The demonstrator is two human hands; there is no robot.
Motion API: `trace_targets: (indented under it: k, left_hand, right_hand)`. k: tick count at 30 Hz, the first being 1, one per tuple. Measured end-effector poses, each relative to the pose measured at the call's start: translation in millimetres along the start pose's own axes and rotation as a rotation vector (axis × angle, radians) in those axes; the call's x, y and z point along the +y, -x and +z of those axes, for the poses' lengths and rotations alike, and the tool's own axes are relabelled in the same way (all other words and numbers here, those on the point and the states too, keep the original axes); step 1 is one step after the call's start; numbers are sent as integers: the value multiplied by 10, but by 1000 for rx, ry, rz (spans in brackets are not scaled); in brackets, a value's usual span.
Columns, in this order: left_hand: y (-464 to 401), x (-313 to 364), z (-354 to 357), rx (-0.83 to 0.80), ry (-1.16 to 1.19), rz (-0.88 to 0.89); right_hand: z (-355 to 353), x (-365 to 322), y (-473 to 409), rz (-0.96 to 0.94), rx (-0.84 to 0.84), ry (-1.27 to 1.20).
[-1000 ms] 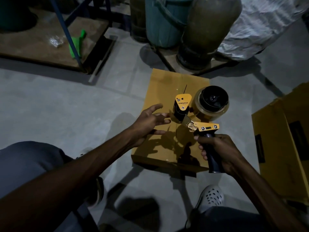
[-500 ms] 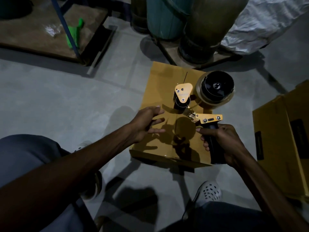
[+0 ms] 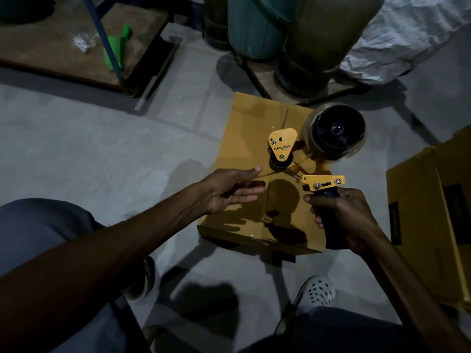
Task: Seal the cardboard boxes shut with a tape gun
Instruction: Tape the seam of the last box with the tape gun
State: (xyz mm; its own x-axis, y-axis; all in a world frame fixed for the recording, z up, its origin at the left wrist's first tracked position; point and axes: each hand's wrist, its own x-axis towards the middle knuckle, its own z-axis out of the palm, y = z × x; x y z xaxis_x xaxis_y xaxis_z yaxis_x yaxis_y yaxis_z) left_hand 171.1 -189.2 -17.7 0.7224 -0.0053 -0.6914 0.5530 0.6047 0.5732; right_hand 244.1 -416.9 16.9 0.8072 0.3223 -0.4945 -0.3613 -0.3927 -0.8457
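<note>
Yellow-and-black metal tape gun point(image 3: 313, 161), held upright above the flat yellow cardboard box point(image 3: 244, 128) on the grey concrete floor point(image 3: 102, 149). Black pistol handle wrapped by the curled fingers of the right hand point(image 3: 341, 215), thumb laid across the front of the grip. Round roll of clear tape point(image 3: 334, 132) on a black hub at the upper right of the gun, yellow triangular plate with dark lettering over the black roller at its left. Left hand point(image 3: 229, 191) just left of the roller, palm turned inward, fingers straight and relaxed, gripping nothing; fingertip close to a thin strand running out from the roller, contact impossible to tell. Box lid closed, glossy, dark seam line down its middle, shadows of both hands and the gun across its near half. Second yellow cardboard box point(image 3: 433, 225) at the right edge, near the right forearm. White perforated clog point(image 3: 318, 293) on the floor below the box. Beyond the box, a teal plastic drum point(image 3: 254, 26) beside a dark olive cylinder point(image 3: 323, 39), crumpled white sheeting point(image 3: 407, 39) at upper right, a green plastic piece point(image 3: 117, 47) on a brown wooden platform point(image 3: 51, 47) at upper left.
</note>
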Motion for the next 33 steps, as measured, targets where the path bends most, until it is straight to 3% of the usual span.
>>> trace_targets:
  k: [8, 18, 25, 33]
  left_hand:
    - [-2, 43, -35, 61, 41, 69]
    - [16, 96, -232, 101, -219, 24]
    - [61, 193, -893, 282, -408, 85]
    - [45, -129, -1381, 301, -554, 158]
  right_hand:
    - [-74, 81, -62, -93, 5, 72]
    - [-127, 249, -40, -164, -8, 218]
    - [-292, 344, -5, -152, 113, 227]
    - [-154, 757, -79, -197, 109, 608]
